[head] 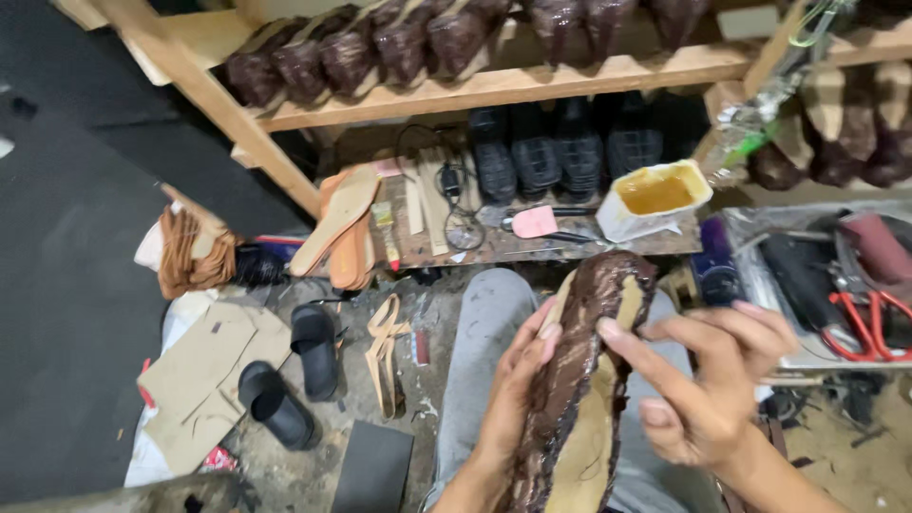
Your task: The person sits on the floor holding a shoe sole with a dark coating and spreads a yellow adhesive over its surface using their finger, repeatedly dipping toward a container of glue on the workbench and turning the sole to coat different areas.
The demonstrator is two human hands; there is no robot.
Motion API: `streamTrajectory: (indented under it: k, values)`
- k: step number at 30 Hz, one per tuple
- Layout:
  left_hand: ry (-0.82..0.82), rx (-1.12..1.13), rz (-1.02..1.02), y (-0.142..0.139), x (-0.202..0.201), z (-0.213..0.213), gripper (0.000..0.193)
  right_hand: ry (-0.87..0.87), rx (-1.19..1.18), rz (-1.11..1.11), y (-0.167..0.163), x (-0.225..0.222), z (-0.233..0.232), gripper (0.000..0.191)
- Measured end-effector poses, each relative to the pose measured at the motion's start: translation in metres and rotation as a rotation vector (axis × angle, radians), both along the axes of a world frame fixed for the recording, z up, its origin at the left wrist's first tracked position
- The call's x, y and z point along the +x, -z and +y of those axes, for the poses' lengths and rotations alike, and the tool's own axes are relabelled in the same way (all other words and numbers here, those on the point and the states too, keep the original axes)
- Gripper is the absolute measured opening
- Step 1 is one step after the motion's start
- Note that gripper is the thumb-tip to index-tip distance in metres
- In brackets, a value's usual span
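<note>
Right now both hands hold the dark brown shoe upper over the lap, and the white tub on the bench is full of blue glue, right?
Not quite: the head view shows yellow-amber glue in the white tub. Both the left hand and right hand do hold the dark brown shoe upper.

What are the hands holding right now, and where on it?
Both hands hold the brown shoe upper on its tan insole: left hand along its left edge, right hand pinching the right edge.

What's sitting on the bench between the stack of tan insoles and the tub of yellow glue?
In the head view, between the tan insoles and the glue tub lie a small brush, a black cable and a pink-bladed tool.
</note>
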State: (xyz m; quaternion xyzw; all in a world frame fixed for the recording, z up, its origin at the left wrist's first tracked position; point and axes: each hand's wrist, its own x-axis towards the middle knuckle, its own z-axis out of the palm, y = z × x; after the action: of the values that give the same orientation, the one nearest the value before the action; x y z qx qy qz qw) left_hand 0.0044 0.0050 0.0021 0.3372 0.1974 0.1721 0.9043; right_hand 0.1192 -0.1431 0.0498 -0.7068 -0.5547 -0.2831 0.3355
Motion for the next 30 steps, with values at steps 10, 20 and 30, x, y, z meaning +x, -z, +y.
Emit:
streamTrajectory:
  k: [10,20,30]
  values:
    - [0.026,0.022,-0.143,0.003,0.011,0.001,0.061,-0.028,0.012,-0.093,-0.004,-0.001,-0.002,0.045]
    - [0.002,-0.026,-0.136,0.001,0.007,-0.002,0.061,-0.099,0.000,-0.083,0.014,-0.008,-0.003,0.049]
    - [-0.032,-0.094,0.027,-0.013,0.016,0.001,0.058,-0.083,0.005,-0.056,-0.031,-0.017,0.012,0.046]
